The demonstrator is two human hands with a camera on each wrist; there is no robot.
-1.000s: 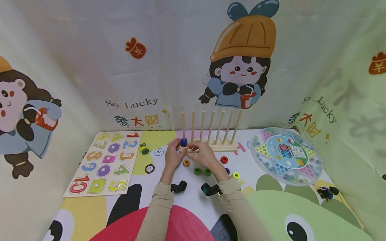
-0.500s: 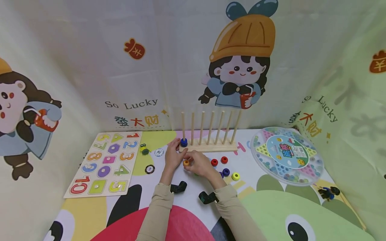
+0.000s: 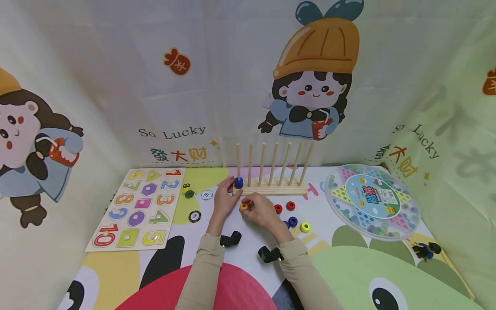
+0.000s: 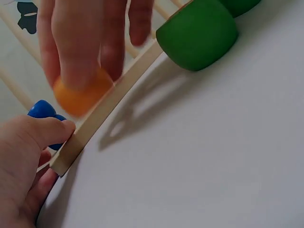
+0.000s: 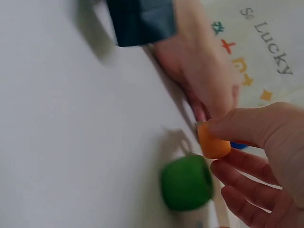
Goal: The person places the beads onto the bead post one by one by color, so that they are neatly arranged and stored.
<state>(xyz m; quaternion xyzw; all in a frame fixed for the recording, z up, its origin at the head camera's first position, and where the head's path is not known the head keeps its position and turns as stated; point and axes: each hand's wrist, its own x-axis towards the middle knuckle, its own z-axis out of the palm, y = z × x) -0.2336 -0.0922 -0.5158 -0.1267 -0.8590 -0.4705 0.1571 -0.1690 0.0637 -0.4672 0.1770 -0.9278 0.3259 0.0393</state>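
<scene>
At the left end of a wooden peg rack (image 3: pixel 271 190), my left hand (image 3: pixel 224 202) grips the base, its thumb on top and fingers at the end in the left wrist view. Blue beads (image 3: pixel 238 183) sit at the bottom of the leftmost peg, just by that thumb. My right hand (image 3: pixel 263 212) pinches an orange bead (image 5: pixel 213 141) between thumb and fingers, close in front of the base and right of the left hand. A green bead (image 5: pixel 186 183) lies on the table beside the right fingers; another green one shows at the left wrist view's top edge.
Red beads (image 3: pixel 290 206), dark blue beads (image 3: pixel 292 221) and a yellow bead (image 3: pixel 305 227) lie right of the right hand. A number board (image 3: pixel 145 232) is at the left, with chips (image 3: pixel 195 216) nearby. A round game box (image 3: pixel 372 202) and toy figure (image 3: pixel 426 249) stand right.
The right hand came back from the rack's base to the orange bead on the table, took it between its fingers and moved it slightly toward the rack. The left hand stays at the base.
</scene>
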